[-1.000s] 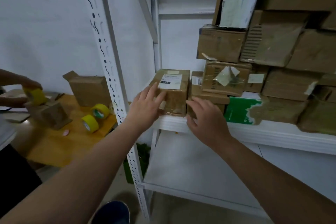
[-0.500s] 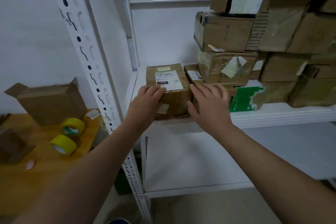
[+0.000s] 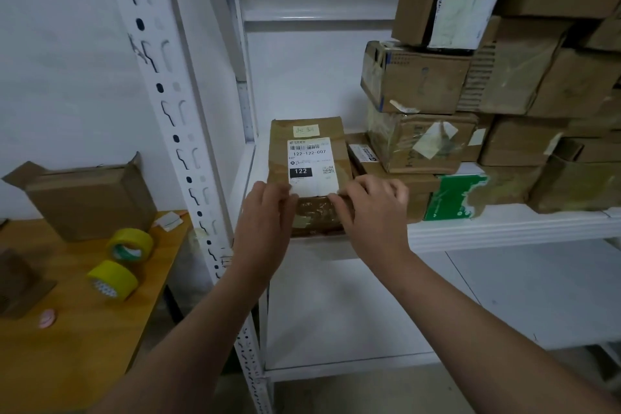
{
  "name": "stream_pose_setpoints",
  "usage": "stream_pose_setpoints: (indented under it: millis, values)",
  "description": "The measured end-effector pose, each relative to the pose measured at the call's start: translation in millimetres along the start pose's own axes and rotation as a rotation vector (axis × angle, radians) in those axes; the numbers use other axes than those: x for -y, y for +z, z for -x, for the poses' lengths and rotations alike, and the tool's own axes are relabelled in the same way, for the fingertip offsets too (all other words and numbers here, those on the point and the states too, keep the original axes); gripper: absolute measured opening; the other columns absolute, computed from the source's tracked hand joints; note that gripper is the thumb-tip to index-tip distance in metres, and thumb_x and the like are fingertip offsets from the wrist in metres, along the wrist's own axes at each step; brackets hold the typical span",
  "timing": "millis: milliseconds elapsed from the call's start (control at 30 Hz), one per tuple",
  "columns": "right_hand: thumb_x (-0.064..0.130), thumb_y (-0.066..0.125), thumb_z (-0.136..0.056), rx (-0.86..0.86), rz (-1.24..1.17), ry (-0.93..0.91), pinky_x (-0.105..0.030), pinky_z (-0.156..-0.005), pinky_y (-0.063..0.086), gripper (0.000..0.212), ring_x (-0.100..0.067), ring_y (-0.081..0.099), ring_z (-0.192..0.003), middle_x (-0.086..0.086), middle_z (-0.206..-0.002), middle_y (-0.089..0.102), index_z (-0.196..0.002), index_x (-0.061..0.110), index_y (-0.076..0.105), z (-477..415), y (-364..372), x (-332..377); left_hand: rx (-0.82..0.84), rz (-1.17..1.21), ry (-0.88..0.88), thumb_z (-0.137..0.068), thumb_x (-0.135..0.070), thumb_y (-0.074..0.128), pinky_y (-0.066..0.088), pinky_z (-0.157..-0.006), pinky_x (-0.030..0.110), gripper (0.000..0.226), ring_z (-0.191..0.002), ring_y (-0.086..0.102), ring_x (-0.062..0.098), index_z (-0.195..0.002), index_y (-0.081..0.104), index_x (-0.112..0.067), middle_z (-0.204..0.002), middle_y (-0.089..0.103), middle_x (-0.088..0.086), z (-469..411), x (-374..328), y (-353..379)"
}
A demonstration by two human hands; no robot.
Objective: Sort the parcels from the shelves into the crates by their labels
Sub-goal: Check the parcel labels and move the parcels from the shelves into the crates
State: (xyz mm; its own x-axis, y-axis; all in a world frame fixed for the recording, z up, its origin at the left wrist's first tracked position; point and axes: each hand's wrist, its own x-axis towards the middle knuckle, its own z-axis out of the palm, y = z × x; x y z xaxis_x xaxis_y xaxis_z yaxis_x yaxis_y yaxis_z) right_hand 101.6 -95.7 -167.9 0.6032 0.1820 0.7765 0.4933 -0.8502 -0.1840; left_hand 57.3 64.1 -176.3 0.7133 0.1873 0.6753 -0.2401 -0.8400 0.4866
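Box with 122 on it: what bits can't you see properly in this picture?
Head view:
- The label on the box: bottom corners covered by the left hand and right hand; small print too tiny.
- The neighbouring parcel's label: partly under the stacked box.
- The right-hand boxes: cut off by the edge.
- The crates: out of view.

Front face of parcel [image 3: 311,131] mostly hidden behind left hand [image 3: 265,212] and right hand [image 3: 369,208]; both blurred. Fine print on label [image 3: 311,161] under 122-122-C07 too small to read; handwritten slip [image 3: 305,130] above illegible. Beside it, flat box [image 3: 360,156] mostly buried under stack [image 3: 504,84], itself cut by right and top edges. At left edge, dark box [image 3: 16,279] cropped.
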Motion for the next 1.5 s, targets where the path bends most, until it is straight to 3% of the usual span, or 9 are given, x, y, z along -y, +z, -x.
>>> stream_pose_setpoints:
  millis: [267,500,633,733,1000,1133,1233,1333,1500]
  values:
    - [0.023,0.065,-0.09,0.064,-0.063,0.009,-0.031,-0.056,0.047,0.019,-0.025,0.057,-0.068,-0.011,-0.084,0.06,-0.082,0.006,0.068,5.2,-1.9,7.2,0.009,-0.109,-0.119,-0.089,-0.03,0.063,0.045,-0.08,0.034,0.022,-0.1,0.045,0.022,-0.074,0.051,-0.019,-0.107,0.05,0.005,-32.1,-0.1,4.8]
    - [0.024,0.068,-0.087,0.081,-0.414,0.238,-0.005,-0.06,0.036,0.015,-0.011,0.052,-0.08,0.003,-0.101,0.045,-0.091,0.015,0.057,16.4,-1.7,9.1,0.128,0.472,-0.453,-0.088,-0.022,0.066,0.048,-0.08,0.021,0.084,-0.108,0.051,0.005,-0.15,0.009,-0.02,-0.117,0.046,-0.017,-21.2,-4.8,2.7]
    - [0.039,0.065,-0.088,0.201,-0.593,0.456,-0.023,-0.093,0.044,0.06,-0.012,0.048,-0.114,-0.003,-0.13,0.046,-0.138,0.016,0.041,22.6,-1.9,6.5,0.105,0.588,-0.336,-0.087,-0.017,0.066,0.056,-0.083,0.027,0.048,-0.108,0.06,0.002,-0.128,0.044,-0.025,-0.112,0.061,-0.021,4.2,-1.2,-3.6]
    - [0.039,0.054,-0.093,0.259,-0.592,0.362,-0.038,-0.096,0.045,0.047,-0.016,0.049,-0.112,-0.002,-0.122,0.056,-0.137,0.022,0.047,27.7,-3.9,4.4,0.088,0.661,-0.275,-0.087,-0.014,0.066,0.054,-0.089,0.031,0.048,-0.113,0.056,0.001,-0.127,0.047,-0.031,-0.123,0.058,-0.014,27.2,3.0,-7.7]
    - [0.039,0.057,-0.09,0.334,-1.075,0.482,-0.011,-0.079,0.046,0.03,0.009,0.054,-0.099,0.01,-0.108,0.05,-0.106,0.031,0.034,52.7,-11.1,6.8,0.142,0.9,-0.398,-0.085,-0.047,0.049,0.056,-0.068,0.027,0.017,-0.093,0.065,0.01,-0.095,0.036,-0.048,-0.11,0.058,0.004,43.8,-1.1,-24.8]
    - [0.052,0.048,-0.087,0.291,-1.154,0.482,-0.003,-0.076,0.042,0.032,0.021,0.05,-0.093,0.014,-0.109,0.047,-0.111,0.037,0.033,56.8,-15.5,14.3,0.171,0.84,-0.423,-0.083,-0.067,0.038,0.054,-0.083,0.035,0.029,-0.109,0.059,0.009,-0.11,0.034,-0.057,-0.124,0.051,0.001,51.8,-1.8,-29.1]
    - [0.081,0.031,-0.078,0.348,-1.157,0.509,-0.028,-0.107,0.038,0.062,0.004,0.034,-0.134,0.019,-0.146,0.037,-0.137,0.061,0.022,56.3,-17.0,20.3,0.224,0.823,-0.441,-0.074,-0.084,0.029,0.048,-0.096,0.048,0.07,-0.119,0.053,0.021,-0.125,0.045,-0.04,-0.128,0.053,0.006,53.0,-1.6,-32.0]
    - [0.093,0.025,-0.063,0.431,-1.204,0.692,-0.049,-0.112,0.032,0.094,-0.013,0.037,-0.137,0.009,-0.147,0.043,-0.143,0.044,0.035,57.0,-12.9,21.8,0.242,0.884,-0.362,-0.079,-0.08,0.031,0.053,-0.09,0.039,0.07,-0.119,0.055,0.015,-0.136,0.04,-0.039,-0.13,0.057,-0.004,50.2,-6.9,-36.5]
    - [0.072,0.026,-0.077,0.424,-1.306,0.825,-0.05,-0.11,0.036,0.076,-0.015,0.045,-0.131,0.005,-0.141,0.05,-0.142,0.036,0.042,60.3,-18.6,25.8,0.21,0.899,-0.392,-0.084,-0.069,0.031,0.053,-0.088,0.037,0.055,-0.114,0.059,0.011,-0.131,0.043,-0.043,-0.122,0.062,-0.009,52.9,-10.7,-41.1]
